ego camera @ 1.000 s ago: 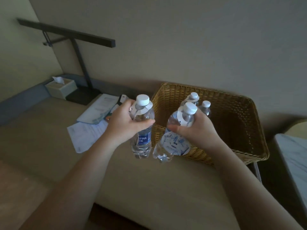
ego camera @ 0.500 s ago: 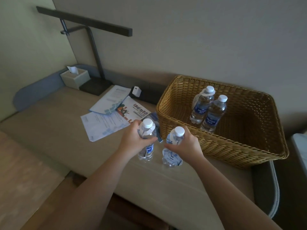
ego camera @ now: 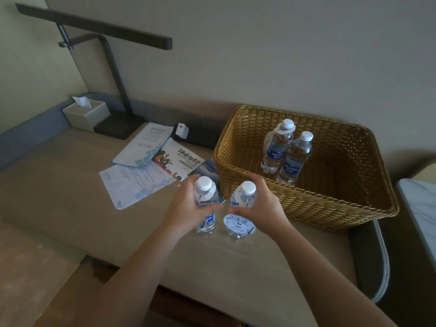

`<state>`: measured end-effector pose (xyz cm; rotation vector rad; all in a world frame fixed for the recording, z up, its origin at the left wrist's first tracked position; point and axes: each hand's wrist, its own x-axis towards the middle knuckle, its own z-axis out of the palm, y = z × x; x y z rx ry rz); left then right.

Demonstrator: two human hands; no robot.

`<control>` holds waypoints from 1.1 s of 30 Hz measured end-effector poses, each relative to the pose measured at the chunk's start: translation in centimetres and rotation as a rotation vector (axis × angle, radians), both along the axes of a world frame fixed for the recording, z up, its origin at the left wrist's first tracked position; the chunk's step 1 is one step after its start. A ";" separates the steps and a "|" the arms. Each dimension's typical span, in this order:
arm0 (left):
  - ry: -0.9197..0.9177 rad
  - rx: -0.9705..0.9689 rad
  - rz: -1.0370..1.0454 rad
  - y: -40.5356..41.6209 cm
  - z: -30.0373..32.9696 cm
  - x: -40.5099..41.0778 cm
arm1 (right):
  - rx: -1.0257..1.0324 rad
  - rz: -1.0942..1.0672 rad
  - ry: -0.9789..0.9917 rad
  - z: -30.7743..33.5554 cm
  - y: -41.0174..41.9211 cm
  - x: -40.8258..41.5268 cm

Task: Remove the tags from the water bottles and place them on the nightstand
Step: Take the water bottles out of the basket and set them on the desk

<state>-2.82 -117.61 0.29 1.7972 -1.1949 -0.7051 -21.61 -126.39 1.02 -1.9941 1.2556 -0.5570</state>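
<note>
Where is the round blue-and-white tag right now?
In the head view, the round tag hangs low on the bottle held by the right hand, just in front of the wicker basket.

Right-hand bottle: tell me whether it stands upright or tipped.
Upright. The right hand grips the bottle, its cap straight above its base on the nightstand, its round tag hanging down in front.

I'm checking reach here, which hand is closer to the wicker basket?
Right. The right hand grips a bottle just in front of the basket near its front wall; the left hand grips the other bottle farther left, beyond it.
</note>
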 end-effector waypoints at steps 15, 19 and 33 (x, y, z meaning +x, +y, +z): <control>-0.276 -0.076 -0.384 -14.6 10.0 -1.2 | -0.083 -0.463 -0.078 6.2 -7.3 -5.4; -0.297 0.024 -0.444 -21.2 8.9 -3.6 | -0.059 -0.526 0.005 5.6 -10.8 -7.0; -0.149 0.144 -0.447 -33.3 3.0 -7.3 | 0.114 -0.377 0.071 1.4 -21.1 -7.5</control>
